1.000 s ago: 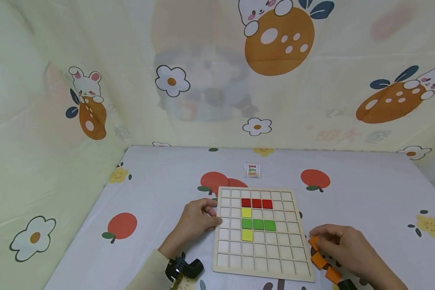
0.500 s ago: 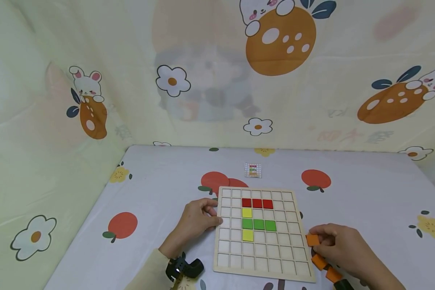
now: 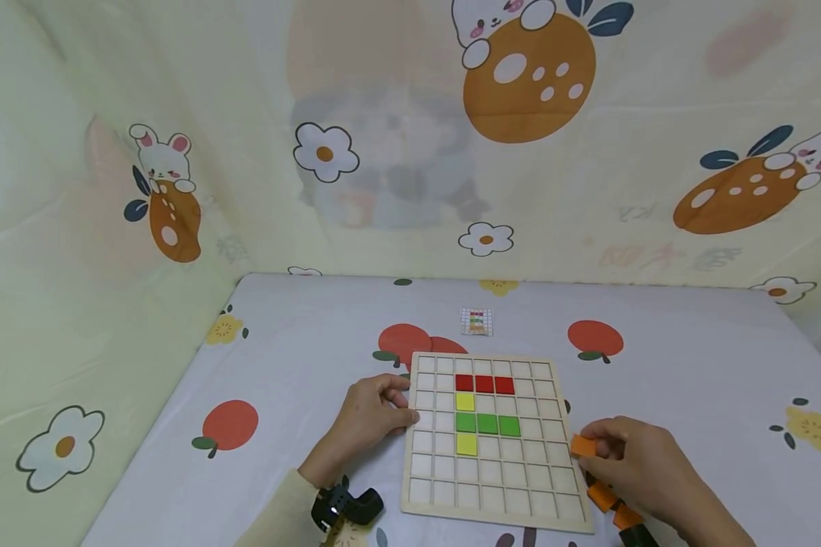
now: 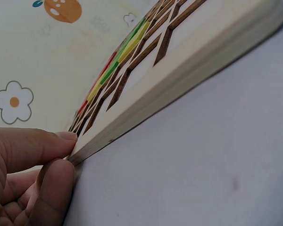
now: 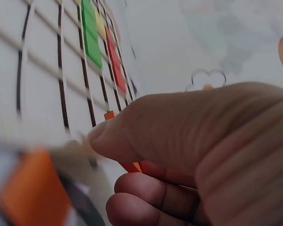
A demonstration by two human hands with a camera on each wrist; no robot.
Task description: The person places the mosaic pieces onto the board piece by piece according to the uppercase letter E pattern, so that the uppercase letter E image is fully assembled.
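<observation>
A pale wooden grid board [image 3: 496,520] lies on the table in front of me. Set in its squares are a row of three red tiles [image 3: 484,384], a row of three green tiles [image 3: 488,423] and two yellow tiles [image 3: 467,444]. My left hand [image 3: 364,414] holds the board's left edge, thumb and forefinger on the rim [image 4: 127,120] in the left wrist view. Between thumb and fingers of my right hand [image 3: 646,463] is an orange square tile [image 3: 583,446], at the board's right edge. The right wrist view shows the thumb [image 5: 118,141] covering much of this tile.
More orange tiles [image 3: 602,497] lie by the board's lower right edge, partly under my right hand. A small printed card [image 3: 477,321] with a coloured grid lies beyond the board. Patterned cloth covers the table [image 3: 301,334] and hangs behind it.
My right hand has picked up the orange tile from among the others and moved it slightly left and away from me, to the board's edge. The left hand stays put.
</observation>
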